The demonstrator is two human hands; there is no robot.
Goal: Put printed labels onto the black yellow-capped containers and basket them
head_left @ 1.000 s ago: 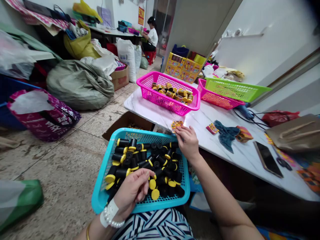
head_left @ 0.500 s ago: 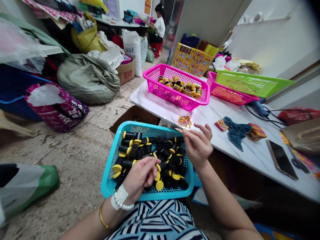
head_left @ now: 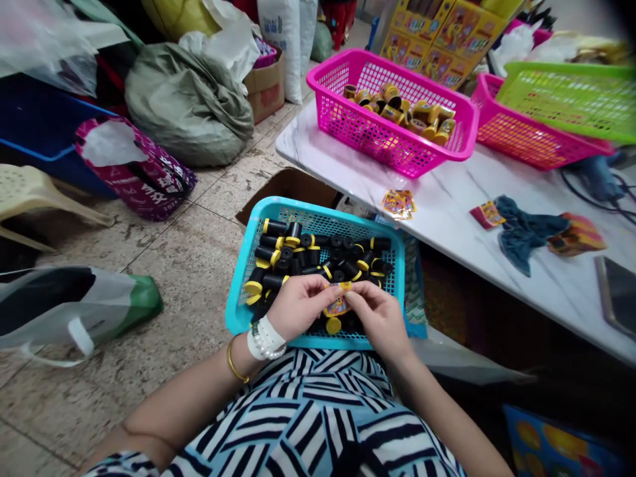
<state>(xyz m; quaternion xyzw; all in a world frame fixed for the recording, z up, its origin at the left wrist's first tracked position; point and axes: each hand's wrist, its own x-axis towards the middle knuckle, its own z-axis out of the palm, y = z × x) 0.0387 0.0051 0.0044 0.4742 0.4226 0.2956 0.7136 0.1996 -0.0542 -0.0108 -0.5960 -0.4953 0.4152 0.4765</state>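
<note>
Between the fingertips of both hands is a small yellow-orange printed sticker. My left hand pinches its left side, and my right hand pinches the right side. Under them a blue plastic basket rests at my lap, filled with black cylinders that have yellow caps. A loose pile of similar printed stickers lies on the white table's near edge, beyond my right hand.
On the marble-patterned table, a pink basket holds several yellow-labelled cylinders. A green basket sits in another pink one. A blue cloth and a phone lie to the right. Bags and a stool stand left.
My right hand has come from the table edge down over the blue basket and met my left hand. Both now hold the sticker. The view has tilted downward.
</note>
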